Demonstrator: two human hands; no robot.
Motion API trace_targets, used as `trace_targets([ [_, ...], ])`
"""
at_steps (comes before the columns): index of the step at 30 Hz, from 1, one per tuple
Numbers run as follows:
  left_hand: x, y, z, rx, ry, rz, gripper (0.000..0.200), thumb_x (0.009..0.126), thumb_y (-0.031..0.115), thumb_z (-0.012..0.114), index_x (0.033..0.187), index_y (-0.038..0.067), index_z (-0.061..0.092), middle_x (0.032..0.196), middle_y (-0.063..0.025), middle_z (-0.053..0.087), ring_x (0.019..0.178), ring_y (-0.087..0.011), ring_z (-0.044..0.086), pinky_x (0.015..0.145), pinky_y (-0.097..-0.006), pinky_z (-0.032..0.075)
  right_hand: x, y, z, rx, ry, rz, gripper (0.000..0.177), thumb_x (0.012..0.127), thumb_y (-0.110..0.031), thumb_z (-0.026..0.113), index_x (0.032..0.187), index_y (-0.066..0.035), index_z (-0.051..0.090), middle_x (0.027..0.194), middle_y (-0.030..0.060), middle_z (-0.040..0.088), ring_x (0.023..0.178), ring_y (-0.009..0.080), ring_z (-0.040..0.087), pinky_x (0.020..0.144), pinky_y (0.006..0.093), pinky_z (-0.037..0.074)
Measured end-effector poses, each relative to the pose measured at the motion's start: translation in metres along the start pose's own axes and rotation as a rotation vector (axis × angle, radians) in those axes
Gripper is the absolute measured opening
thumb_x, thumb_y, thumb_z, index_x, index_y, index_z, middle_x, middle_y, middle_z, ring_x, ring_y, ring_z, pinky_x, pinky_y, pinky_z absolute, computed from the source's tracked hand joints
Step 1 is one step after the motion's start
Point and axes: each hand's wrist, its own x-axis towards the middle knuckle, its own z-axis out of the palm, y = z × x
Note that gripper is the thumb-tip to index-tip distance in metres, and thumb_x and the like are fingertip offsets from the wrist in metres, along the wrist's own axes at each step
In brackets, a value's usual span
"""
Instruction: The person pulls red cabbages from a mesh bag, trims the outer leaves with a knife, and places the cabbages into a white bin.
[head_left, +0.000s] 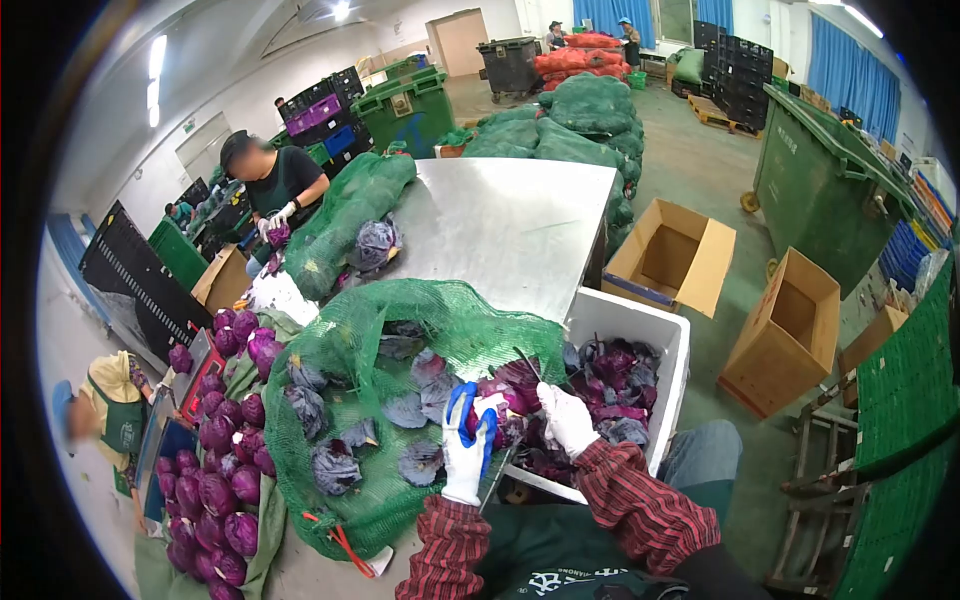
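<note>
Wide sorting hall with a green-painted floor (pixel 700 180), blue curtains (pixel 830 60) at the far windows and green wheeled plastic bins (pixel 830 170) along the right. In the middle, a bare stainless-steel table (pixel 500 220); beside it on the floor, open brown cardboard boxes (pixel 780 330). Across the near end of the table, a green mesh net sack (pixel 340 470) stuffed with purple cabbages, mouth open toward the hands. Just past that mouth, at the table's right corner, a white foam box (pixel 640 320) holding loose purple leaves.

Left hand (pixel 467 450), in a white glove with blue-coated fingers, clenched around a purple-red round cabbage head (pixel 512 405), held over the sack's edge and close to the foam box. Right hand (pixel 565 418), in a white glove, closed on the grip of a dark thin-bladed knife (pixel 528 365), blade angled up and away, at the top of the cabbage head; touching or just above, cannot tell. Red plaid sleeves (pixel 640 510) on both forearms.

To the left, a heap of trimmed glossy purple cabbages (pixel 215 450) on green cloth. Farther up the table, a second green net sack (pixel 350 210), and behind it a co-worker in a black shirt (pixel 280 175), white-gloved hands on another cabbage. At lower left, another person in a green apron (pixel 115 415).
</note>
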Motion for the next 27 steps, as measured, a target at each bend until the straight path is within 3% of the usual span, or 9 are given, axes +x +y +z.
trace_targets([
  [5, 0.001, 0.004, -0.013, 0.068, -0.015, -0.026, 0.053, 0.085, 0.024, 0.068, 0.134, 0.009, 0.051, 0.126, -0.0153, 0.048, 0.118, -0.0288, 0.046, 0.103, -0.0389, 0.037, 0.027, 0.047, -0.021, -0.03, 0.148, 0.289, 0.054, 0.099, -0.049, 0.035, 0.097, -0.001, 0.059, 0.059, 0.0149, 0.06, 0.046, 0.0228, 0.058, 0.054, 0.0366, 0.049],
  [6, 0.0, 0.002, -0.017, 0.169, -0.042, -0.057, 0.058, 0.083, 0.027, 0.071, 0.135, 0.013, 0.051, 0.123, -0.0152, 0.046, 0.115, -0.0289, 0.045, 0.101, -0.0399, 0.036, 0.057, 0.124, 0.005, -0.477, 0.314, -0.006, 0.057, 0.099, -0.05, 0.034, 0.112, 0.001, 0.055, 0.06, 0.015, 0.06, 0.051, 0.0242, 0.061, 0.056, 0.0383, 0.049],
  [9, -0.009, 0.015, -0.011, 0.176, 0.019, -0.081, 0.064, 0.079, 0.027, 0.074, 0.136, 0.015, 0.05, 0.118, -0.0157, 0.045, 0.112, -0.0305, 0.045, 0.098, -0.0416, 0.037, -0.005, 0.031, -0.002, -0.215, 0.178, -0.115, 0.072, 0.098, -0.053, 0.034, 0.142, 0.003, 0.03, 0.064, 0.0162, 0.061, 0.057, 0.0261, 0.063, 0.056, 0.0391, 0.049],
  [16, -0.014, 0.02, 0.002, 0.225, 0.112, -0.059, 0.066, 0.077, 0.029, 0.075, 0.136, 0.014, 0.05, 0.116, -0.0164, 0.043, 0.11, -0.0326, 0.045, 0.096, -0.0431, 0.038, -0.027, 0.016, 0.029, -0.467, 0.097, -0.542, 0.05, 0.099, -0.028, 0.042, 0.139, 0.0, 0.034, 0.103, 0.0263, 0.062, 0.063, 0.0297, 0.064, 0.057, 0.0393, 0.051],
  [18, -0.01, 0.017, -0.009, 0.209, 0.089, -0.101, 0.068, 0.078, 0.027, 0.075, 0.138, 0.012, 0.047, 0.123, -0.0167, 0.044, 0.115, -0.0315, 0.044, 0.099, -0.0421, 0.037, -0.02, 0.014, 0.012, -0.016, -0.28, 0.101, 0.052, 0.09, -0.008, 0.048, 0.139, 0.0, 0.033, 0.127, 0.029, 0.049, 0.066, 0.0347, 0.063, 0.06, 0.0413, 0.052],
  [19, -0.007, 0.014, -0.011, 0.084, 0.025, -0.124, 0.069, 0.078, 0.026, 0.075, 0.139, 0.011, 0.045, 0.127, -0.0164, 0.045, 0.117, -0.0304, 0.043, 0.101, -0.0414, 0.036, -0.023, 0.036, 0.023, -0.39, 0.105, -0.571, 0.054, 0.091, -0.011, 0.048, 0.142, -0.003, 0.032, 0.111, 0.0257, 0.059, 0.064, 0.0358, 0.062, 0.06, 0.041, 0.052],
  [20, -0.006, 0.012, -0.013, -0.043, -0.043, -0.15, 0.071, 0.078, 0.025, 0.075, 0.14, 0.011, 0.044, 0.132, -0.0162, 0.045, 0.119, -0.0292, 0.043, 0.104, -0.0407, 0.035, -0.016, 0.057, 0.031, -0.356, 0.195, -0.612, 0.053, 0.098, -0.026, 0.044, 0.144, -0.005, 0.03, 0.084, 0.0219, 0.065, 0.062, 0.0321, 0.063, 0.06, 0.0395, 0.051],
  [23, -0.007, 0.014, -0.012, -0.165, -0.121, -0.143, 0.076, 0.075, 0.016, 0.078, 0.14, 0.004, 0.041, 0.139, -0.0142, 0.043, 0.126, -0.0264, 0.043, 0.108, -0.0377, 0.033, -0.039, -0.023, -0.004, -0.452, 0.077, -0.565, 0.053, 0.102, -0.032, 0.034, 0.143, 0.0, 0.029, 0.096, 0.026, 0.064, 0.069, 0.0296, 0.065, 0.055, 0.0405, 0.049],
  [27, -0.007, 0.03, -0.006, -0.116, -0.153, -0.105, 0.082, 0.068, 0.01, 0.08, 0.139, -0.001, 0.039, 0.138, -0.0168, 0.044, 0.126, -0.026, 0.046, 0.107, -0.0366, 0.036, -0.037, -0.04, -0.003, -0.524, -0.037, -0.503, 0.067, 0.098, -0.039, 0.041, 0.148, -0.001, 0.017, 0.059, 0.0164, 0.06, 0.05, 0.0323, 0.06, 0.047, 0.0418, 0.046],
])
